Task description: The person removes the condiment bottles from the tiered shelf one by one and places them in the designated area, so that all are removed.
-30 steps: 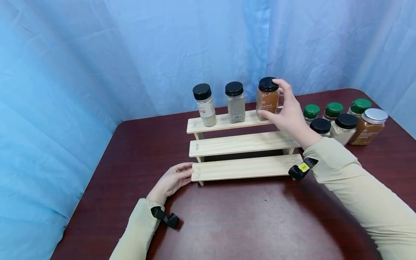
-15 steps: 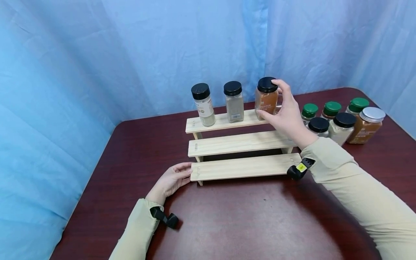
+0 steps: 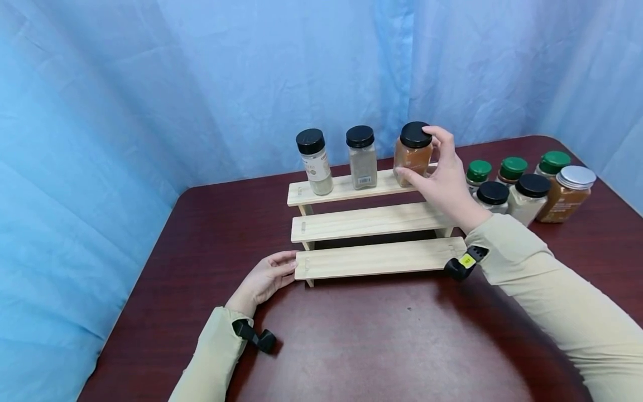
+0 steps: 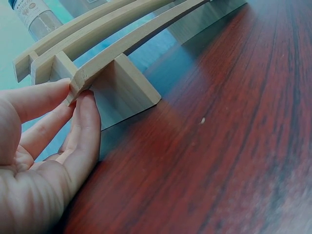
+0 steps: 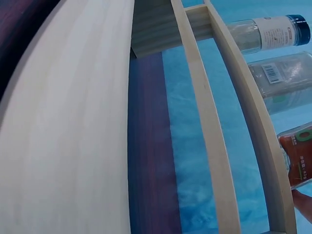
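My right hand [image 3: 447, 176] holds an orange-brown spice jar [image 3: 413, 159] with a black lid, thumb on its front and fingers at the lid's right side. The jar is at the right part of the top step of a three-step wooden rack [image 3: 372, 261]. In the right wrist view, the jar's red-brown side [image 5: 302, 156] shows by the shelf edge, with a fingertip below. My left hand [image 3: 268, 276] pinches the left end of the lowest step; in the left wrist view, the thumb and fingers [image 4: 87, 122] meet at its corner.
Also on the top step stand a white-labelled shaker [image 3: 317, 167] and a grey spice jar [image 3: 363, 159], both black-capped. Right of the rack, several more jars crowd the dark red table [image 3: 351, 346], including one with a silver lid [image 3: 567, 195]. A blue curtain [image 3: 251, 84] hangs behind.
The orange-brown jar has turned and shifted slightly right in my right hand, so its front lettering shows less. My left hand stays on the rack.
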The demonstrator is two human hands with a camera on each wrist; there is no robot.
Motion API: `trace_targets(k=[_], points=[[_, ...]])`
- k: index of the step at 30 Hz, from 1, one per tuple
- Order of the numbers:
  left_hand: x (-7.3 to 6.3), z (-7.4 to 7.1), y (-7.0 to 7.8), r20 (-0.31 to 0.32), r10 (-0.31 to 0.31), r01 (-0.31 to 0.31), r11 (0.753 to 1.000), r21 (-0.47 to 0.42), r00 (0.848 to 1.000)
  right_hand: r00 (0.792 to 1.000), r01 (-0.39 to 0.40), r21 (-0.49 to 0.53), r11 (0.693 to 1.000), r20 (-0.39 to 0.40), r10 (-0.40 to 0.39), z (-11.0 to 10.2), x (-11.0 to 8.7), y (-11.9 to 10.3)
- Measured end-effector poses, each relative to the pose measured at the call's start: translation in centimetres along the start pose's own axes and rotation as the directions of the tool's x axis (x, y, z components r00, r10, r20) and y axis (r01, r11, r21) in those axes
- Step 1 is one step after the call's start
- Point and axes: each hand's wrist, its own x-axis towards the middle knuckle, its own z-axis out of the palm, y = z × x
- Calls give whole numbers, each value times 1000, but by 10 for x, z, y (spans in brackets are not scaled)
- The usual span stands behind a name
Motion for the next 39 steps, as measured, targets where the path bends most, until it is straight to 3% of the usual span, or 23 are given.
trace_targets(k=[23,34,39], points=[[-1,2,-1,0,-3,3,1000,-12,1000,996,68,-27,997,-56,-70,-24,-10,4],[0,0,1,12,6,-6,1000,-18,1000,988,156,-97,983,-5,-157,-43,-29,1],[-1,0,2,14,8,-7,999,-32,1000,972,233,-112,966,42,-230,-50,-36,2]])
